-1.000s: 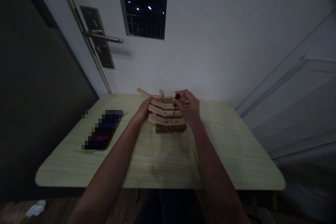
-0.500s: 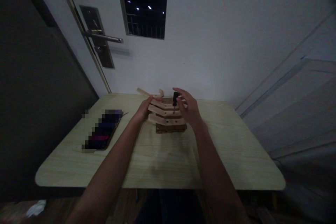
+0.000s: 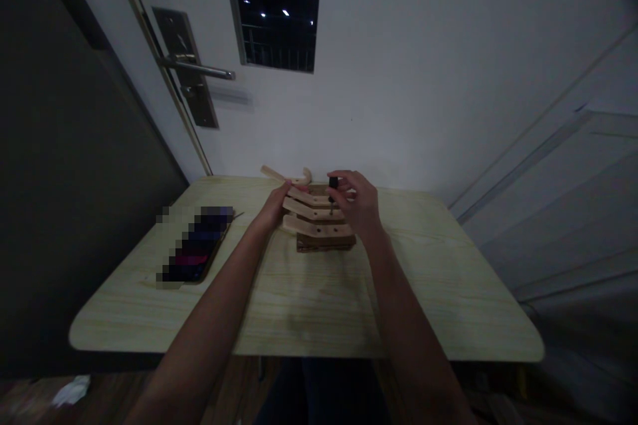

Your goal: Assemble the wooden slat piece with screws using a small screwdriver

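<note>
Screwdriver (image 3: 333, 183) stands upright in the wooden slat stack (image 3: 319, 227), far middle of the surface (image 3: 309, 305). Right hand (image 3: 357, 204) had its fingers spread off it a moment ago, now they pinch the black handle again, looks like a regrip. Left hand (image 3: 275, 207) presses flat on the slat ends.

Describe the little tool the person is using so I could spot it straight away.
Start at the pale wooden table and find the stack of curved wooden slats near its far edge. The right hand pinches a small screwdriver standing upright over the slats. Its black handle and thin metal shaft set it apart; everything around it is light wood.
</note>
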`<state>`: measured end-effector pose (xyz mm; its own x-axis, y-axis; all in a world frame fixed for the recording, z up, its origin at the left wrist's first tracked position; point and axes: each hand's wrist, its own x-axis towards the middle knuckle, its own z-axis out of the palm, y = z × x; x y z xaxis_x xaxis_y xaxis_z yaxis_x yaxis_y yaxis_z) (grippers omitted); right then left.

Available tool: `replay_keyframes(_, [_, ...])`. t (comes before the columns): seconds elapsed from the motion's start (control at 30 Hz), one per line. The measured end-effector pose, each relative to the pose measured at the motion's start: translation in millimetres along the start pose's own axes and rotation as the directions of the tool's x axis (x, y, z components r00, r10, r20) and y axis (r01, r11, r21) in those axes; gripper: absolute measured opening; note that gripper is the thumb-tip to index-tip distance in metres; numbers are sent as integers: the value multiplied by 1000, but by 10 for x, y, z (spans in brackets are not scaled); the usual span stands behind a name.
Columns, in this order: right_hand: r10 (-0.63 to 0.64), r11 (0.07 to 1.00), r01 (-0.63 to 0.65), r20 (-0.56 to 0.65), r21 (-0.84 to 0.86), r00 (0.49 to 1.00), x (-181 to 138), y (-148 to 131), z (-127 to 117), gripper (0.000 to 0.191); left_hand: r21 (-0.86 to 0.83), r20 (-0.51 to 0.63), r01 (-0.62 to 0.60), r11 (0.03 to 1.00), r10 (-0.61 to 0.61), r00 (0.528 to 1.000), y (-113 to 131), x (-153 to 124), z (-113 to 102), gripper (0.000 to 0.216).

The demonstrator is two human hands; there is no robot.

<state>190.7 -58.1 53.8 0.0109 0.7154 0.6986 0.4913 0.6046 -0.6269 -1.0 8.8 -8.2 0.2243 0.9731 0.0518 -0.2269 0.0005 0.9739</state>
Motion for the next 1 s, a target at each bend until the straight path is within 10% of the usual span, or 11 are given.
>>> replay_keyframes(1.0, [-162,986,165,67,-36,985,-2,-116,91,21,4,-25,-40,999,40,999,59,-46,47,55])
